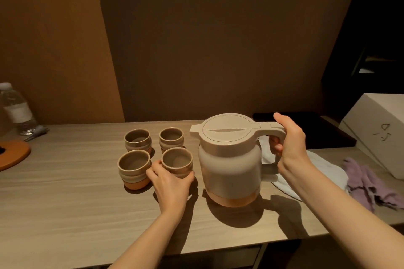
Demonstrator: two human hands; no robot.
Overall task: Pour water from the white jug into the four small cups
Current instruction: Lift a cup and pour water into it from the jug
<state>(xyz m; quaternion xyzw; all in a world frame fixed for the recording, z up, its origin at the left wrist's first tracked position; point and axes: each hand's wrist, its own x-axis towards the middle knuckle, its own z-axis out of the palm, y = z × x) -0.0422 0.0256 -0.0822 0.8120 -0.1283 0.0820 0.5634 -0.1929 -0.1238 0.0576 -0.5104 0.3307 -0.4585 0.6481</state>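
Flanking the white jug (229,159): cups (137,138), cloths (369,181).

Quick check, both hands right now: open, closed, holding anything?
Left hand: closed around the near-right cup, which stands on the table.
Right hand: closed on the handle of the white jug.

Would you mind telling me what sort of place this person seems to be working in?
Probably a hotel room or a tea-service corner. A wood-grain counter against a dim brown wall holds a white jug, four small matching ceramic cups, a plastic water bottle and a white gift-style box.
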